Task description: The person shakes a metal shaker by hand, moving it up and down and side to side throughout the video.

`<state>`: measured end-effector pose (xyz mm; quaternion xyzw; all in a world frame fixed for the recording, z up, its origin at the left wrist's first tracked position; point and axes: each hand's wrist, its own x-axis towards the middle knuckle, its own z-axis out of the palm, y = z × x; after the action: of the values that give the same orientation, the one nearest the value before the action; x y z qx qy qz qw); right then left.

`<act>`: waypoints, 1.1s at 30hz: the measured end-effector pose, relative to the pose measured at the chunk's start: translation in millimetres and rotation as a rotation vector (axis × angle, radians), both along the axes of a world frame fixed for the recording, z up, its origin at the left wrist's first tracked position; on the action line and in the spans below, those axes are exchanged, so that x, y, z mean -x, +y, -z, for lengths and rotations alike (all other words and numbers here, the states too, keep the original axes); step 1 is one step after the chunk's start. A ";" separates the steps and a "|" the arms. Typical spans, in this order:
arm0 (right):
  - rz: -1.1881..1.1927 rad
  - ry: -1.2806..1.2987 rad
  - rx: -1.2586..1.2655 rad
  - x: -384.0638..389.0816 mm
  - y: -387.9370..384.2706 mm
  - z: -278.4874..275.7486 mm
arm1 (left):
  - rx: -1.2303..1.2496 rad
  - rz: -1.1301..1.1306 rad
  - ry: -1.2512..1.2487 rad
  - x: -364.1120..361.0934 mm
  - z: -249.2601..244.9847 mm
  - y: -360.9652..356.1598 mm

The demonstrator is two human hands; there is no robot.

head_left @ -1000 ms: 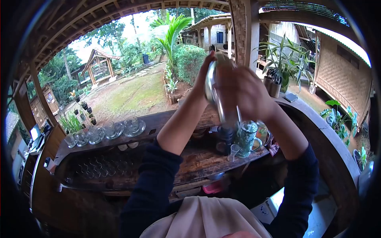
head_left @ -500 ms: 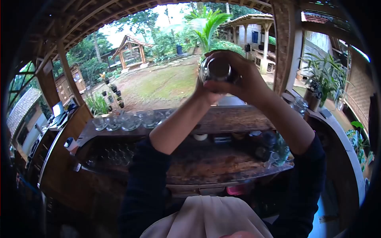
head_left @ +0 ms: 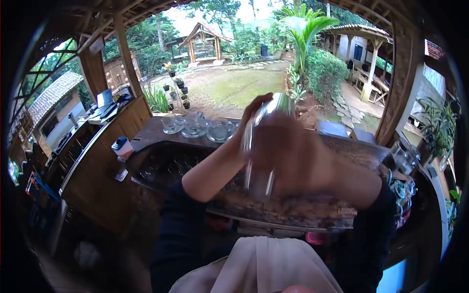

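"How's the grip?"
"Both hands closed on the shaker (head_left: 279,106). The left hand (head_left: 250,115) clasps it on the far side, fingers up by the top end. The right hand (head_left: 303,151) wraps the near side, smeared by motion, so I can't make out its separate fingers."
"And where's the shaker?"
"In the air near mid-view, in front of the counter (head_left: 337,154), top toward one o'clock, lower end toward seven."
"Was it like that half a second ago?"
"No. It was higher, with its round end facing the camera. Now it shows its side. The two-handed hold is the same."
"What's around it, going by the clock from the shaker?"
"Glasses (head_left: 193,128) stand along the counter between nine and ten. Farther out, a dark-lidded cup (head_left: 125,151) sits at nine, and a laptop (head_left: 104,99) between nine and ten. Something pink (head_left: 316,238) shows at five, below the counter's edge."
"And beyond?"
"A palm (head_left: 307,29) out in the garden, between twelve and one. The view has swung left, so palm and laptop both appear farther right than before."
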<state>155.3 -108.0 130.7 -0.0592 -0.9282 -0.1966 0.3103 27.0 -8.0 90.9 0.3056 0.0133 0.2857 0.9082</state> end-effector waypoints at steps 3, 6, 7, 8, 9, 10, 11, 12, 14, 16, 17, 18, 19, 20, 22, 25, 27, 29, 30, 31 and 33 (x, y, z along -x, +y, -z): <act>-0.339 -0.102 -0.657 36.0 -21.2 36.5 | -0.728 -0.193 -0.393 20.3 23.0 -10.0; -0.490 -0.163 -0.326 53.3 31.3 49.0 | -0.282 -0.243 -0.096 49.8 42.5 18.9; -0.298 -0.048 -0.114 49.6 62.9 53.8 | -0.003 -0.076 0.035 62.7 46.9 38.2; -0.103 0.057 0.094 47.0 84.6 57.1 | -0.066 -0.165 0.109 69.5 57.5 53.1; -0.132 0.311 0.306 58.2 91.0 49.3 | 0.007 -0.330 0.003 67.3 66.3 52.0; -0.137 0.309 0.299 65.9 85.3 47.5 | 0.068 -0.493 -0.102 64.6 71.9 52.4; -0.165 0.362 0.260 73.5 69.3 46.2 | 0.102 -0.391 -0.322 72.6 79.6 41.1; -0.194 0.409 0.221 79.3 52.1 45.4 | -0.006 -0.200 -0.326 88.3 102.2 52.6; -0.427 -0.070 -0.195 85.9 14.9 47.5 | -0.062 -0.229 -0.150 103.7 48.9 -14.0; -0.526 -0.060 -0.362 99.3 11.6 53.2 | -0.566 -0.459 -0.469 99.9 59.9 -23.0; -0.620 -0.034 -0.521 104.1 10.7 58.4 | -0.422 -0.413 -0.323 109.2 64.2 -10.5; -0.478 -0.100 -0.216 98.6 31.3 55.5 | -0.272 -0.363 -0.175 123.1 67.4 6.7; -0.333 -0.165 0.086 93.4 65.1 48.7 | -0.069 -0.090 -0.132 133.6 71.0 26.4; -0.219 0.119 -0.044 99.6 88.4 48.9 | 0.005 -0.359 0.059 131.9 78.0 58.2; -0.027 0.503 1.074 106.7 102.2 47.5 | 0.394 -0.729 0.264 121.2 83.2 66.6; -0.261 0.202 0.171 107.2 64.7 44.0 | 0.141 -0.557 0.115 130.3 58.9 25.3; -0.414 -0.037 -0.295 105.1 8.6 46.9 | -0.014 -0.247 -0.103 132.6 55.3 3.2; -0.505 -0.026 -0.494 104.9 2.6 52.6 | -0.619 -0.451 -0.482 107.5 45.4 -27.2; -0.504 0.037 -0.489 101.0 21.8 50.7 | -0.618 -0.457 -0.484 112.1 45.8 -18.4; -0.499 0.101 -0.479 95.3 44.3 50.9 | -0.410 -0.344 -0.260 121.0 48.7 1.9; -0.198 0.149 0.051 84.8 86.9 44.3 | -0.059 -0.264 -0.042 118.5 73.6 56.4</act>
<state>70.5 -21.0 86.5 0.0104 -0.9085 -0.1367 0.3948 -91.5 48.4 17.4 0.3219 0.0260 0.4094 0.8533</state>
